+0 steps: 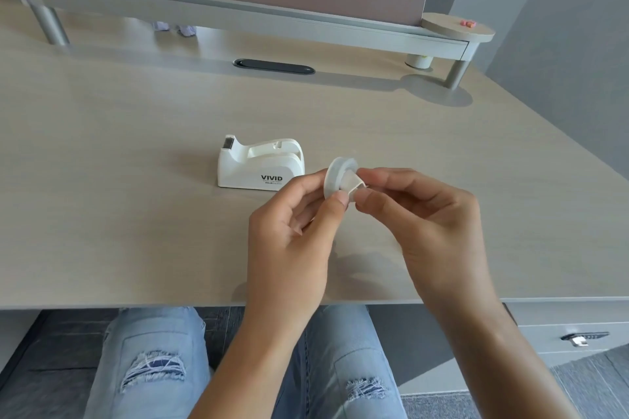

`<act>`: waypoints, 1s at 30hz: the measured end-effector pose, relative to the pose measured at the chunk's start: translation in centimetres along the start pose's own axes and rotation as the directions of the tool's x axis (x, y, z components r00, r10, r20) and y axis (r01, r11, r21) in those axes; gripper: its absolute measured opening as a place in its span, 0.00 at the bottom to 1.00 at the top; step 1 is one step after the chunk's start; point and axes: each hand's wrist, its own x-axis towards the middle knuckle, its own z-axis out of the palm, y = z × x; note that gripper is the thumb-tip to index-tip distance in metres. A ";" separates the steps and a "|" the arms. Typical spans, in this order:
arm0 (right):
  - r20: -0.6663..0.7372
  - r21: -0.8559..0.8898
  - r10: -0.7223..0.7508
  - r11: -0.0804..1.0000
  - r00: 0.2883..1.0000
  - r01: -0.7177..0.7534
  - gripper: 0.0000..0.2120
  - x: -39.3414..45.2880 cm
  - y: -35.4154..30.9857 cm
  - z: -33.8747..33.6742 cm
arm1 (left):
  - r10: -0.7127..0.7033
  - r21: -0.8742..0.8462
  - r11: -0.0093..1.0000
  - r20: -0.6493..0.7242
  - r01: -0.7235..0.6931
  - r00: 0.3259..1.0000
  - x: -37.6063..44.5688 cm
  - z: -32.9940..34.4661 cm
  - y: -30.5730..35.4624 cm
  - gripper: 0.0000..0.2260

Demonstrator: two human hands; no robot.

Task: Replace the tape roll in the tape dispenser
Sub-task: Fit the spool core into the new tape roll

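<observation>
Both hands are working above the counter point(136, 146), close together: the left hand point(289, 241) is pinching the rim of the tape roll point(335, 173) between thumb and fingertips, and the right hand point(432, 224) is nipping the small white hub point(355, 184) that is sticking out of the roll's centre. Each grip is narrow and closed on its part. The roll is tilting on edge, held clear of the counter, just right of the tape dispenser point(260, 164), which is sitting empty with its cradle open and its cutter facing left.

Whether the hub is going in or coming out, I cannot tell; the step looks like mating or separating hub and roll. Doing it well probably means keeping the hub square to the roll's bore, pushing or pulling straight along the axis and not rocking it, and holding the roll by its rim so the fingers are staying off any sticky edge. A skewed hub may jam.
</observation>
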 end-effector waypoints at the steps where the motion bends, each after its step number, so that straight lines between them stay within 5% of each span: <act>1: -0.002 -0.040 -0.028 0.999 1.000 0.028 0.08 0.0 0.1 0.1 | -0.001 0.004 1.000 0.002 0.001 1.000 0.1 -0.1 -0.1 0.08; 13: 0.000 -0.422 -0.273 0.872 0.962 0.247 0.10 0.0 1.1 -0.6 | -0.026 0.057 0.998 0.047 0.024 0.999 0.5 0.5 -0.8 0.10; 19: 0.111 -0.638 -0.468 0.642 0.876 0.424 0.08 0.0 1.7 -0.7 | -0.040 0.066 0.997 0.042 0.037 0.998 0.3 0.2 -1.3 0.11; 24: 0.153 -0.680 -0.529 0.556 0.835 0.478 0.07 0.1 2.2 -0.6 | -0.053 0.067 0.997 0.044 0.050 0.998 0.4 0.0 -1.4 0.11; 30: 0.129 -0.655 -0.516 0.597 0.847 0.464 0.08 0.3 2.2 -0.4 | -0.035 0.078 0.996 0.036 0.033 0.999 0.3 -0.1 -1.7 0.11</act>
